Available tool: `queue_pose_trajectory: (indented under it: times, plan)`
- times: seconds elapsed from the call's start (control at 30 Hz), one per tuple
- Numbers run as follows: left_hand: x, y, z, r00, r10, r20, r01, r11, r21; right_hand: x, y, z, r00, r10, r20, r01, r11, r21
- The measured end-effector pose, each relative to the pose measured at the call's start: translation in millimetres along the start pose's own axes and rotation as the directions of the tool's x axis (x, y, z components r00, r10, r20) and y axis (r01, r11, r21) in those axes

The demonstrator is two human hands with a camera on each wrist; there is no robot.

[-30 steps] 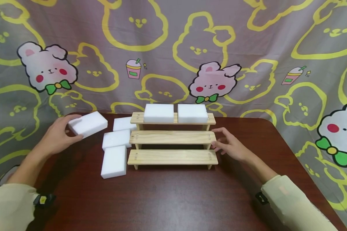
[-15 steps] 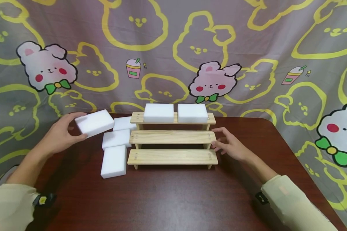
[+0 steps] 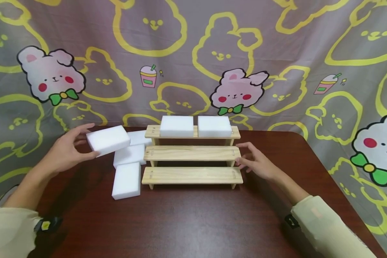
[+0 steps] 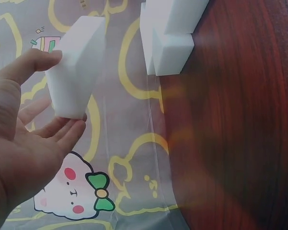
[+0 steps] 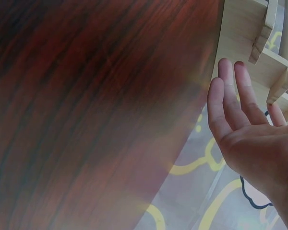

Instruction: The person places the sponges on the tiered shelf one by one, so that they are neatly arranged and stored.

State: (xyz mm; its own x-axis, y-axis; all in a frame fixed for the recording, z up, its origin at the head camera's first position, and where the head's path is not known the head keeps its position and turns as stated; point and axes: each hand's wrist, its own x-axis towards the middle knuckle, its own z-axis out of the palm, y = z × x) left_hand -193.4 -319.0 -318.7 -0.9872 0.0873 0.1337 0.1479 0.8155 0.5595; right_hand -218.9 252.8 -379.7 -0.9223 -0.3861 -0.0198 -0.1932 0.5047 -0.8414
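Observation:
My left hand point(image 3: 66, 148) holds a white foam sponge block point(image 3: 109, 139), thumb on one side and fingers on the other. In the left wrist view the block point(image 4: 77, 72) is tilted and raised above the table. It overlaps the loose sponges in the head view. My right hand point(image 3: 258, 163) is at the right end of the three-tier wooden stand point(image 3: 193, 154), with thumb and index finger pinching the middle tier's end. In the right wrist view the other fingers point(image 5: 247, 91) extend loosely. Two white sponges point(image 3: 176, 126) sit side by side on the top tier.
Left of the stand, several loose sponges point(image 3: 127, 181) lie on the dark wooden table point(image 3: 193, 222). The middle and lower tiers point(image 3: 192, 175) show bare wood. A patterned curtain point(image 3: 187, 64) hangs behind the table and along its sides.
My left hand has carried its sponge to the right, toward the loose sponges and the stand. The right hand and the stand have stayed in place.

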Motion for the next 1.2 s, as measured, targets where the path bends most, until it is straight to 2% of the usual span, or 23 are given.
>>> queue_pose_trajectory:
  times: [0.2,0.53,0.9,1.2]
  plan:
    - [-0.2,-0.6,-0.1,1.000,0.009,0.000,-0.009,1.000,-0.022,-0.3,0.3,0.9,1.000,0.006,-0.009,-0.006,1.000,0.004]
    - [-0.1,-0.8,-1.2,0.998,0.010,0.057,-0.005,0.996,-0.090,0.5,-2.1,1.0,1.000,0.025,-0.011,-0.025,1.000,0.012]
    - [-3.4,4.4,-0.5,0.998,0.029,0.064,-0.021,0.994,-0.111,0.6,-1.3,1.1,1.000,0.013,-0.011,-0.013,1.000,0.012]
    - [-9.0,6.9,0.5,0.997,0.067,0.036,-0.061,0.989,-0.131,0.9,-0.2,1.3,1.000,0.007,-0.013,-0.007,1.000,0.004]
